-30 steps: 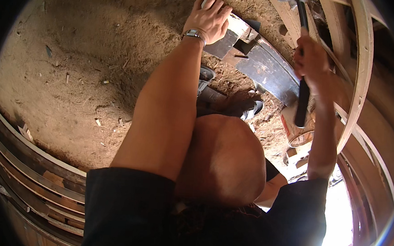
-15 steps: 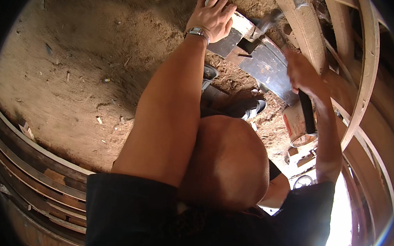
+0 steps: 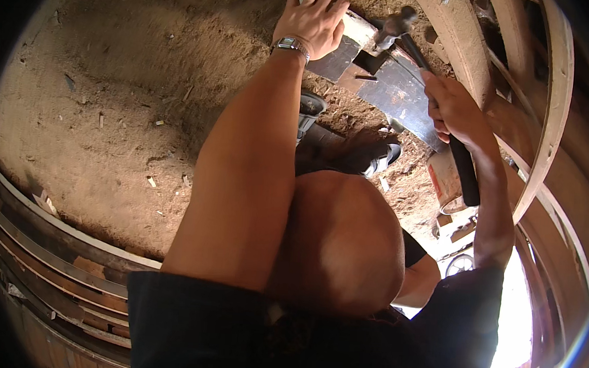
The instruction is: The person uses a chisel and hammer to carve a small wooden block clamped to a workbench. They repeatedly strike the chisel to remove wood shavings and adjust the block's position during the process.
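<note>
Hammer (image 3: 414, 51) in the person's right hand (image 3: 453, 106), fingers closed around its black handle; its metal head sits beyond and left of that hand, at the edge of a long, dark-faced board (image 3: 398, 92). The board runs from beneath the left hand (image 3: 311, 24) to just left of the right hand. The left hand lies over its end, fingers slightly spread; its palm is hidden, so whether it grips cannot be told. Contact between hammer and board is unclear. Below the right hand, the handle partly covers a bucket (image 3: 443, 179).
</note>
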The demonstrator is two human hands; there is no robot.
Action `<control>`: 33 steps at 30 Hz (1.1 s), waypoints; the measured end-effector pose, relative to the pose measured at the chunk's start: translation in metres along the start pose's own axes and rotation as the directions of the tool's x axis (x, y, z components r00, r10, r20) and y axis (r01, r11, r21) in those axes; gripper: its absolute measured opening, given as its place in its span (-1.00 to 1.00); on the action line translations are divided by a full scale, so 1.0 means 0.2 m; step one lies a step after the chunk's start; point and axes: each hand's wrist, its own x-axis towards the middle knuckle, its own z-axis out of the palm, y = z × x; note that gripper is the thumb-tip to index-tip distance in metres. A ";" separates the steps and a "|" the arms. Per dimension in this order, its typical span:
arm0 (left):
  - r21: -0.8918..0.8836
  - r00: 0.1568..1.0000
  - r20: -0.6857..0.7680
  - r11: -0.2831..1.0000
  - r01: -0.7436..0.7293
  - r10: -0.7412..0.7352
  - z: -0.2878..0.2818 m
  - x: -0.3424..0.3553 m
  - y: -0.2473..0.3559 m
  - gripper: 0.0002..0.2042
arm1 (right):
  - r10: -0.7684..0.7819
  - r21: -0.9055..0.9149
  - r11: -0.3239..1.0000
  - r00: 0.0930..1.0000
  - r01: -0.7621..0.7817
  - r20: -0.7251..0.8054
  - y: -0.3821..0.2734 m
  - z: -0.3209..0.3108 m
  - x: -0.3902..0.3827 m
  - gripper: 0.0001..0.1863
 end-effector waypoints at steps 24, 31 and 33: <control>0.002 0.997 -0.041 0.998 -0.058 0.058 0.05 0.03 0.02 -0.66 | -0.511 -0.266 0.819 0.436 0.509 -0.741 0.40 0.43 0.19 -0.60; 0.047 1.000 -0.009 0.999 -0.027 0.027 0.01 0.00 0.00 -0.67 | -0.366 -0.121 0.913 0.652 0.390 -0.664 0.52 0.65 0.27 -0.59; 0.046 1.000 -0.021 0.999 -0.012 0.013 0.01 -0.01 -0.03 -0.69 | -0.260 0.192 0.832 0.670 0.521 -0.695 0.35 0.64 0.13 -0.53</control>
